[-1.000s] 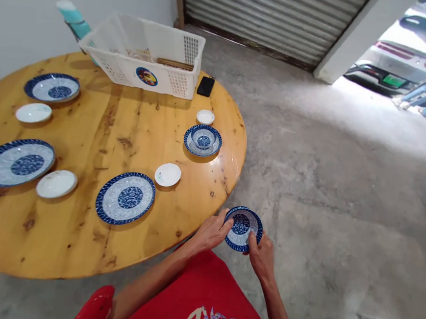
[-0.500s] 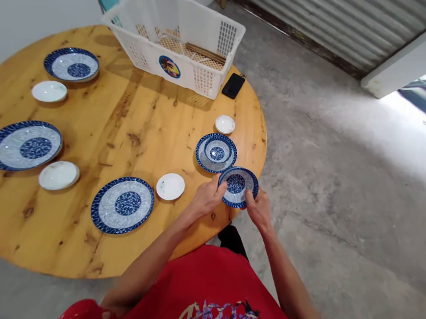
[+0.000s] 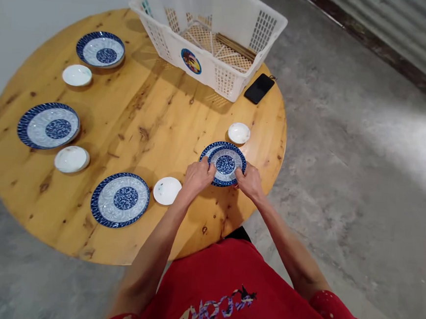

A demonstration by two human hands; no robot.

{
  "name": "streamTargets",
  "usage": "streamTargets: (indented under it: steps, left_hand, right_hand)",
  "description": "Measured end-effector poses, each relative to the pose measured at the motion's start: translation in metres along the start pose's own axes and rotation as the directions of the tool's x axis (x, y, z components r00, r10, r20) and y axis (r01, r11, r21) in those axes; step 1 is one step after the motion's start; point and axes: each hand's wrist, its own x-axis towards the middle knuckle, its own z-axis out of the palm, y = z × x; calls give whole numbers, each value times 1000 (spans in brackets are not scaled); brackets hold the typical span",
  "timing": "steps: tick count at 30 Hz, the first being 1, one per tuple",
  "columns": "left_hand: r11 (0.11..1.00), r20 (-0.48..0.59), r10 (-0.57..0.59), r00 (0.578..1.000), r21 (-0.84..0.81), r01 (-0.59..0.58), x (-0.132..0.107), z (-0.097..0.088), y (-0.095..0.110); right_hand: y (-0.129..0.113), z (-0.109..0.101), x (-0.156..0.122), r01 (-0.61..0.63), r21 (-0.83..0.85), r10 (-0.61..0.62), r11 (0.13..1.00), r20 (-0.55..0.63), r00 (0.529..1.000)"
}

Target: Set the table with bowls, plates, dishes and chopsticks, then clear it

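Note:
A blue-and-white plate (image 3: 226, 164) is gripped at its rim by both hands, thumbs on top. My left hand (image 3: 200, 174) closes on its left side and my right hand (image 3: 250, 179) on its right. Beneath it, another blue-rimmed plate (image 3: 206, 150) shows only at its upper left edge. Whether the two touch I cannot tell, and the small dish on the lower plate is hidden. Just behind stands a small white bowl (image 3: 239, 133). A second white bowl (image 3: 166, 191) is left of my left hand, beside a large blue-and-white plate (image 3: 120, 200).
On the round wooden table (image 3: 128, 108), a white plastic basket (image 3: 208, 70) holding brown sticks (image 3: 236, 47) stands at the back. A black phone (image 3: 259, 88) lies beside it. More blue-rimmed plates (image 3: 48, 126) and white bowls (image 3: 72, 159) are at the left.
Both hands have moved the held plate up and left, from the table's edge to over the lower plate, covering the small dish there. The view has shifted.

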Motion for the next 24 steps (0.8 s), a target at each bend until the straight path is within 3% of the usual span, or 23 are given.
streamTargets:
  steps: [9,16,24]
  left_hand:
    - [994,45,-103,994,27,102,12,8,15]
    - [985,53,-153,987,84,149,16,10,16]
    - [981,63,-161,985,119,153,19,8,12]
  right_hand:
    - [5,-14,29,107,-306,-50,946,188,981]
    - [4,-11,41,150,-357,-48,922,281,959]
    - [8,-11,46,162,-342,-58,926,295,954]
